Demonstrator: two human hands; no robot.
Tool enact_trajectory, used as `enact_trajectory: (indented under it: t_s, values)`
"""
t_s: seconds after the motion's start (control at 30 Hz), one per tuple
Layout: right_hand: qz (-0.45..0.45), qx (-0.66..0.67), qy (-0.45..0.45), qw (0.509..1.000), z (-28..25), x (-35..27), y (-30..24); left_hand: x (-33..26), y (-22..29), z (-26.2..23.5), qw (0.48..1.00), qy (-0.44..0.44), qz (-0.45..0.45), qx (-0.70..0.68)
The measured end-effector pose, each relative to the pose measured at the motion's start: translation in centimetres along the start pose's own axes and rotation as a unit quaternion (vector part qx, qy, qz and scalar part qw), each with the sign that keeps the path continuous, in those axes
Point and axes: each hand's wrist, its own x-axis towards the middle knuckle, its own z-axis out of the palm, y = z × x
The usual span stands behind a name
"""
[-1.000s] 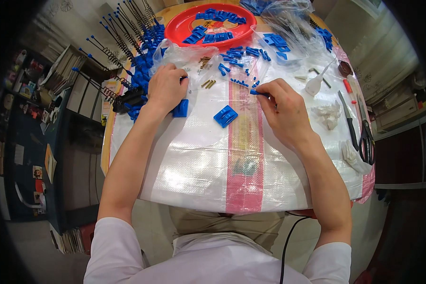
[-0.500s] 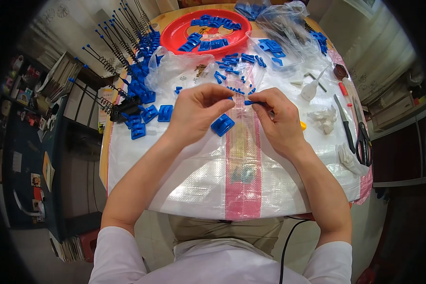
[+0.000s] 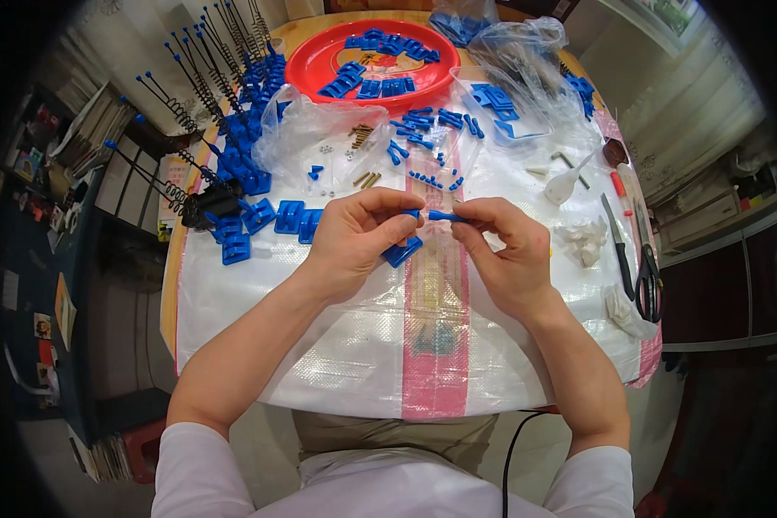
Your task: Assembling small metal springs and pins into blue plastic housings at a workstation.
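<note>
Over the middle of the table, my left hand (image 3: 349,242) pinches a small blue plastic piece (image 3: 412,212), mostly covered by thumb and forefinger. My right hand (image 3: 511,250) is closed on a slim blue plastic peg (image 3: 444,216), its narrow end pointing left. A small gap separates the two parts. Partly under my left fingertips lies a blue square bracket (image 3: 403,252), and two more blue brackets (image 3: 290,217) lie left of that hand. Beyond my hands are tiny blue caps (image 3: 427,180), loose blue pegs (image 3: 414,129) and brass-coloured screws (image 3: 367,180).
A red round tray (image 3: 298,78) with blue brackets stands at the back. Blue bases with upright black springs (image 3: 250,155) crowd the left edge. To the right lie scissors (image 3: 649,285), a knife (image 3: 617,250), a white squeeze bottle (image 3: 563,186) and crumpled tissue (image 3: 582,242). A clear plastic tub (image 3: 526,121) holds blue parts.
Both hands have come nearer to me, and the two blue parts are closer together and more in line. The whole view has shifted slightly.
</note>
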Motion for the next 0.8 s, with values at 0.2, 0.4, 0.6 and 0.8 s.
enact_trajectory:
  t_s: [0.2, 0.4, 0.6, 0.8]
  values:
    - [0.014, 0.012, -0.009, 1.0, 0.07, -0.23, 0.0, -0.13, 0.08, -0.03, 1.0, -0.008, -0.004, -0.006]
    - [0.006, 0.007, -0.023, 1.0, -0.07, -0.09, -0.24, -0.22, -0.24, 0.05, 1.0, -0.008, -0.003, -0.003]
    - [-0.002, 0.008, -0.026, 1.0, -0.01, -0.09, -0.33, -0.29, 0.08, -0.04, 1.0, -0.017, -0.008, 0.018]
    - [-0.005, 0.005, -0.027, 1.0, -0.11, -0.16, -0.27, -0.34, -0.05, -0.01, 0.999, -0.032, 0.017, 0.033]
